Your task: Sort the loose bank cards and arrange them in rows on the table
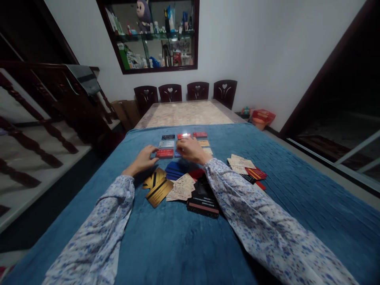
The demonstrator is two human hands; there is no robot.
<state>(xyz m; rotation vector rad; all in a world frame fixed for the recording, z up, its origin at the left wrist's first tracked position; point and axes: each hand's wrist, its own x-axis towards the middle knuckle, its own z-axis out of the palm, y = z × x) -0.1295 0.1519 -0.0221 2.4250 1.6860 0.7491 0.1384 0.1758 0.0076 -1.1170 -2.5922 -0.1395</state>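
Just right of the left hand (144, 159), its fingers parted, red cards (165, 154) are stacked; whether anything is gripped by the curled right hand (191, 150) cannot be told.

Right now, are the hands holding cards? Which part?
Can't tell: right hand hides what's under its fingers; left hand is at the red cards' left edge.

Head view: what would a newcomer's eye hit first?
Probably the two hands in flowered sleeves at the middle: the right hand over neat rows of cards, the left hand at their near left corner. Nearer the camera, fanned gold cards stand out against the blue cloth. Behind, a purple toy sits high in the wall cabinet.
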